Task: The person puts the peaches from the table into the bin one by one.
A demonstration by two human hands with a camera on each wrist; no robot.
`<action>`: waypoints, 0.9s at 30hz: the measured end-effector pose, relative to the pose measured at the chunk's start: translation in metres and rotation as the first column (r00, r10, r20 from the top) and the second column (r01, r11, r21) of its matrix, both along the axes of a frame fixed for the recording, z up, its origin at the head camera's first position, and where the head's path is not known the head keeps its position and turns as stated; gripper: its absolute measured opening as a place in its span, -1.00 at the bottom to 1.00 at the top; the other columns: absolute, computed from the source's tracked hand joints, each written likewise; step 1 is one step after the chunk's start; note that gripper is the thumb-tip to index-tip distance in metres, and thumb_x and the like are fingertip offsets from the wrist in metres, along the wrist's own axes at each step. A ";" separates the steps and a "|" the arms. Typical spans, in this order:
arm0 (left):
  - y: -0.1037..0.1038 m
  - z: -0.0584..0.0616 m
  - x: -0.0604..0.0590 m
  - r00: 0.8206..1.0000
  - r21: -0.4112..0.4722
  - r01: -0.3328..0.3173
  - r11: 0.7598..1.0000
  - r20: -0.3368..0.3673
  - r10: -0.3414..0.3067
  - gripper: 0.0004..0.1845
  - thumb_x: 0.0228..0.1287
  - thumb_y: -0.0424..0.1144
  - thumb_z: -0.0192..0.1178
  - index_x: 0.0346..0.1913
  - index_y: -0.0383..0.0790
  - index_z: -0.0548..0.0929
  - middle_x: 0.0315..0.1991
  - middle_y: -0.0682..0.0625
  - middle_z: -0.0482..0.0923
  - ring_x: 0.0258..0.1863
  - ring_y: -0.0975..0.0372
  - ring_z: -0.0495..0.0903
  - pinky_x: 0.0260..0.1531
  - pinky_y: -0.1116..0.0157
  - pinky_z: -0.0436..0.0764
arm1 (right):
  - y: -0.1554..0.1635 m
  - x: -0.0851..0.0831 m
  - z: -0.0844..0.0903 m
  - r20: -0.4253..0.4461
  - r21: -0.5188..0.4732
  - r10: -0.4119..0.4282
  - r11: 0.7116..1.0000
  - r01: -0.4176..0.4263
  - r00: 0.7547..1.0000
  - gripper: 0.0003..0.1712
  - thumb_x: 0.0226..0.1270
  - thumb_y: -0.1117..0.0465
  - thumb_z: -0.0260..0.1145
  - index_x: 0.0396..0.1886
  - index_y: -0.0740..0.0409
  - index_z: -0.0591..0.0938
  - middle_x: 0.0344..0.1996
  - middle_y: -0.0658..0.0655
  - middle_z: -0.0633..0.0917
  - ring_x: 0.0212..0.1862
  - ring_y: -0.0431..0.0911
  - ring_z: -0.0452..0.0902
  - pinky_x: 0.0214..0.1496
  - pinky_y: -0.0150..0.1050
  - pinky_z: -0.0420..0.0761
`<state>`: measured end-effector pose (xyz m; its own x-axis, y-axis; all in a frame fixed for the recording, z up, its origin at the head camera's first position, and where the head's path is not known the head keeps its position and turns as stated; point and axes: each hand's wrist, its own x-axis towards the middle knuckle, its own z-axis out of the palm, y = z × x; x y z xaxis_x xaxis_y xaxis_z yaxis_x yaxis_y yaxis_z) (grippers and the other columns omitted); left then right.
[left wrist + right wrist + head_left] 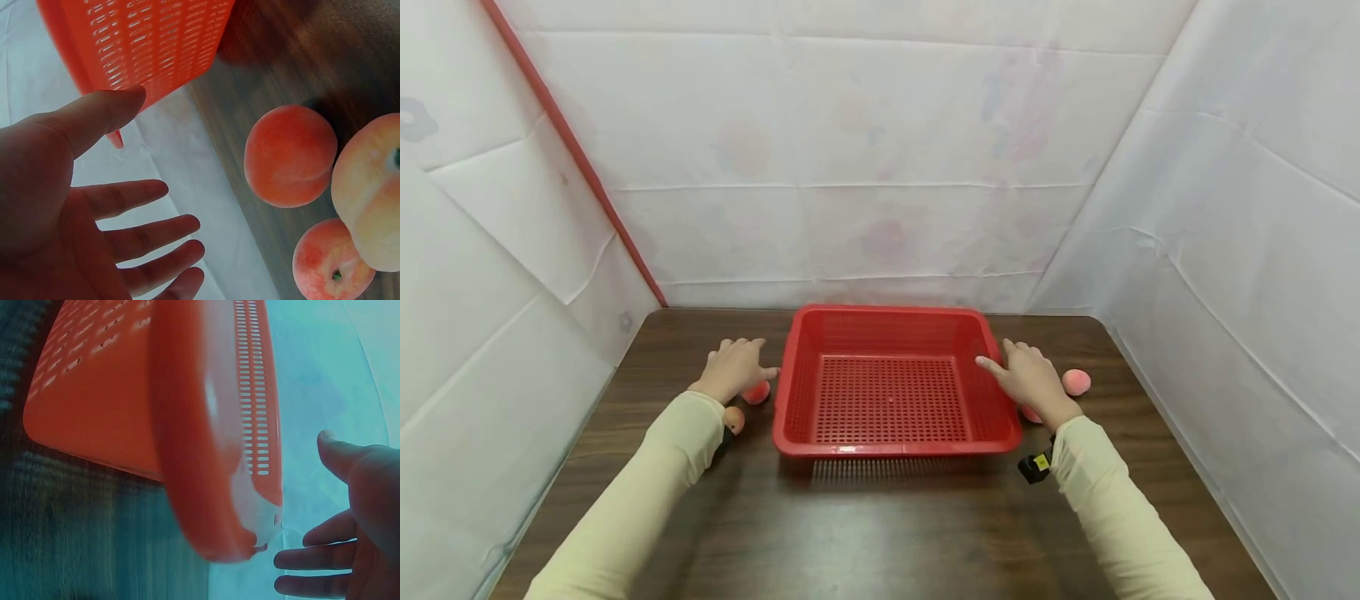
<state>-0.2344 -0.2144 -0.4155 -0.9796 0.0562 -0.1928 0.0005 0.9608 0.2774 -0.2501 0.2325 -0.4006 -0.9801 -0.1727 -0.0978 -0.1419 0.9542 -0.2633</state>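
The left hand and right hand, fingers spread and holding nothing, flank the red basket midway across the counter, where an uneven push could send nearby peaches rolling.

Basket between both hands; peaches on either side.

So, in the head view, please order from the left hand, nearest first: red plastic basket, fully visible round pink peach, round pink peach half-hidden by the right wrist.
1. Red basket, just right of the left hand.
2. Half-hidden peach, past the basket's right side.
3. Fully visible peach, farthest right.
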 end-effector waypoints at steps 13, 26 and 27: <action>-0.003 -0.012 0.001 0.999 0.017 0.037 0.999 0.035 -0.038 -0.32 0.28 -0.08 0.23 0.31 -0.50 0.37 0.23 -0.43 0.45 0.22 -0.29 0.43 0.15 -0.19 0.45 | 0.006 0.004 -0.005 -0.040 0.025 0.010 1.000 -0.009 0.999 -0.18 0.44 -0.14 0.12 0.34 0.49 0.34 0.25 0.50 0.46 0.27 0.35 0.40 0.22 0.26 0.44; -0.010 -0.020 0.004 0.995 0.037 -0.035 0.999 0.091 0.031 -0.36 0.07 -0.24 0.08 0.29 -0.36 0.44 0.13 -0.30 0.53 -0.23 -0.05 0.45 -0.37 0.06 0.47 | 0.007 0.005 -0.009 -0.043 -0.012 0.031 0.999 -0.032 0.999 -0.57 0.43 -0.05 0.16 -0.15 0.24 0.68 -0.58 0.04 0.67 -0.46 -0.10 0.56 -0.29 -0.11 0.58; -0.010 -0.020 0.004 0.995 0.033 -0.038 0.999 0.089 0.035 -0.36 0.06 -0.24 0.06 0.29 -0.35 0.44 0.10 -0.29 0.53 -0.25 -0.04 0.43 -0.39 0.07 0.45 | 0.007 0.006 -0.010 -0.043 -0.014 0.033 0.999 -0.034 0.999 -0.58 0.43 -0.04 0.16 -0.17 0.23 0.68 -0.60 0.02 0.66 -0.49 -0.13 0.54 -0.32 -0.15 0.56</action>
